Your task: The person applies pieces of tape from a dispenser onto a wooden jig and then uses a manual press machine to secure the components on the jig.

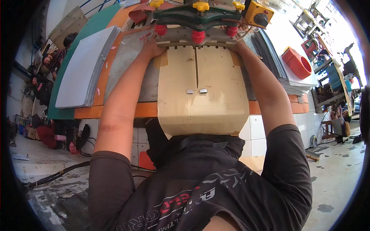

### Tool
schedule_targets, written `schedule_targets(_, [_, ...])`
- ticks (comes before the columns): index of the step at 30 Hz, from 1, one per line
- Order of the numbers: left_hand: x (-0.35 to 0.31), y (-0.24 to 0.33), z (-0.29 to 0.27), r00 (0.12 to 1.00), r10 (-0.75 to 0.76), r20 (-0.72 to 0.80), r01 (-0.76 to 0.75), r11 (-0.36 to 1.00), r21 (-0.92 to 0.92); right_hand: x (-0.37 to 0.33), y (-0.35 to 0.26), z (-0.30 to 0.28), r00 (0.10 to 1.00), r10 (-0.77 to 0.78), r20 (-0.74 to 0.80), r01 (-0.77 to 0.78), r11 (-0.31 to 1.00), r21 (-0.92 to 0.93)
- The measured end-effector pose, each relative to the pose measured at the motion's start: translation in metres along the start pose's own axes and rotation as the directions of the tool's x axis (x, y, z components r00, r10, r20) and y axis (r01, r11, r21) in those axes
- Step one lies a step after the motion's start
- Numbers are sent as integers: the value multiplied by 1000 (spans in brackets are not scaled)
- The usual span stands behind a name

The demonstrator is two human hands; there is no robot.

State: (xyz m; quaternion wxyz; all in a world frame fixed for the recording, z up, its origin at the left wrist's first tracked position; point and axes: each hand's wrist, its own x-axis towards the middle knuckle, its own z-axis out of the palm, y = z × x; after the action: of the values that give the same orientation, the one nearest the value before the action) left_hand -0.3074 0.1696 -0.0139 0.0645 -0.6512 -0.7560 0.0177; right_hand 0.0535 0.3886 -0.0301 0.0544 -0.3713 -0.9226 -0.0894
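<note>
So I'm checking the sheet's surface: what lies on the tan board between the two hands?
In the head view, the tan board between the left hand and right hand shows a narrow slit and, below it, two small grey tabs.

A tan slotted board (204,92) lay flat at frame centre, far edge tucked under the green press (196,17) at top.

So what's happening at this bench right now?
A person leans over a workbench, both arms stretched forward. The left hand and right hand press the far corners of a tan sheet up against a green press machine with red and yellow knobs. A stack of grey sheets lies to the left, a red part to the right.
</note>
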Motion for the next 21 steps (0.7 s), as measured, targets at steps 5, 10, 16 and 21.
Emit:
schedule_targets(5, [-20,0,-3,1000,-13,-7,13,998,-56,-7,-14,-8,1000,-28,-9,28,1000,-12])
schedule_targets(10, [-38,16,-8,996,-12,-85,4,995,-102,-17,-8,2,998,-46,-50,47,999,26])
schedule_targets(16, [-63,25,-21,1000,-18,24,19,998,-56,-27,-17,1,994,-56,-99,72,984,165])
schedule_targets(21, [-68,19,-6,981,-122,-154,104,987,-124,-31,-31,-8,993,-2,-116,10,998,68])
